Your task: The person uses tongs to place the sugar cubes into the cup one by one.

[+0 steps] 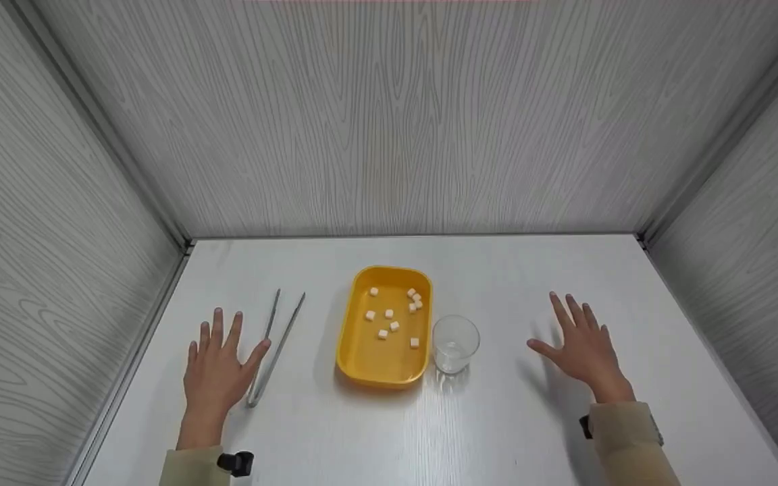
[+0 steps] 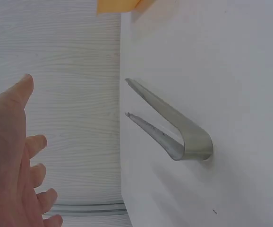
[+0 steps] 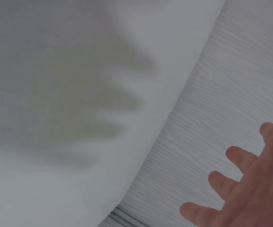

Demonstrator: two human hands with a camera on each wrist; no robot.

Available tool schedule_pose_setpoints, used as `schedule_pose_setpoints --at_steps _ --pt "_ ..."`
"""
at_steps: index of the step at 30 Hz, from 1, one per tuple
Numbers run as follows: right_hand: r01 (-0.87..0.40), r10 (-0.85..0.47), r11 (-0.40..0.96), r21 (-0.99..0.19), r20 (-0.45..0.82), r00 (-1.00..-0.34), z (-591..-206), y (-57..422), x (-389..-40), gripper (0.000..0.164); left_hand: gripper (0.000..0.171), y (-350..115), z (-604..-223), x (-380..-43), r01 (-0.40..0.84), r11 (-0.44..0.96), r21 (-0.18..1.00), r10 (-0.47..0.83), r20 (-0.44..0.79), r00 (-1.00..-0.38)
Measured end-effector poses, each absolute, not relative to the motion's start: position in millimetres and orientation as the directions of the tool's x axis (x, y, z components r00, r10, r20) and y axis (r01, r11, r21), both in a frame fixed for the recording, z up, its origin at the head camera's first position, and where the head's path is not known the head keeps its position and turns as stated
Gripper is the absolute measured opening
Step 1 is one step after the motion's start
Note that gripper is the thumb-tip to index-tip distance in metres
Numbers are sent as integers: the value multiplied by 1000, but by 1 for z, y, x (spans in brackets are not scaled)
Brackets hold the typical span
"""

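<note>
My left hand [image 1: 217, 374], fingers spread, hovers just left of a pair of metal tongs [image 1: 281, 344] and holds nothing. In the left wrist view the tongs [image 2: 195, 137] lie on the table with their arms apart, clear of that hand [image 2: 6, 151]. At the centre stands a yellow tray [image 1: 369, 371] with several small white cubes [image 1: 394, 327] scattered in it. A clear glass [image 1: 456, 341] stands close against the tray's right side; no contents show in it. Off to the right, my right hand [image 1: 585, 351] is spread above the table, away from the glass, its shadow below.
The white table [image 1: 510, 432] is enclosed by a grey wood-grain back panel [image 1: 389, 135] and side panels, the left one [image 1: 38, 270] and the right one [image 1: 754, 270]. Bare tabletop lies between the glass and my right hand.
</note>
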State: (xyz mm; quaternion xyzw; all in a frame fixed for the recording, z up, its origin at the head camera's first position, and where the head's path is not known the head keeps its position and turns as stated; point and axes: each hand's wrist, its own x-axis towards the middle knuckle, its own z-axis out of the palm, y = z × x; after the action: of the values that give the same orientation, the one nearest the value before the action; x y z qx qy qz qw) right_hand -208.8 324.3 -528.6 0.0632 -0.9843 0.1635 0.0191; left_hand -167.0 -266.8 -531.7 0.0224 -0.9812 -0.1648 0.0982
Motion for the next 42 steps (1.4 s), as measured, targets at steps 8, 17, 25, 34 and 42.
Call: schedule_pose_setpoints --at_steps 8,17,25,34,42 --pt "-176 -179 893 -415 33 -983 -546 296 -206 106 87 -248 -534 -165 -16 940 342 -64 129 -990" --pt "-144 -228 792 -593 -69 -971 -558 260 -203 104 80 -238 -549 -166 11 942 337 -41 147 -988" --pt "-90 -236 677 -730 -100 -967 -565 236 -210 105 77 -239 -558 -168 -10 939 343 -61 137 -989" --pt "-84 -287 550 -831 -94 -953 -566 218 -217 102 73 -243 -566 -169 -11 935 355 -59 124 -991" --pt "-120 -320 489 -864 -49 -946 -569 212 -220 94 75 -245 -571 -172 -69 939 338 -101 77 -992"
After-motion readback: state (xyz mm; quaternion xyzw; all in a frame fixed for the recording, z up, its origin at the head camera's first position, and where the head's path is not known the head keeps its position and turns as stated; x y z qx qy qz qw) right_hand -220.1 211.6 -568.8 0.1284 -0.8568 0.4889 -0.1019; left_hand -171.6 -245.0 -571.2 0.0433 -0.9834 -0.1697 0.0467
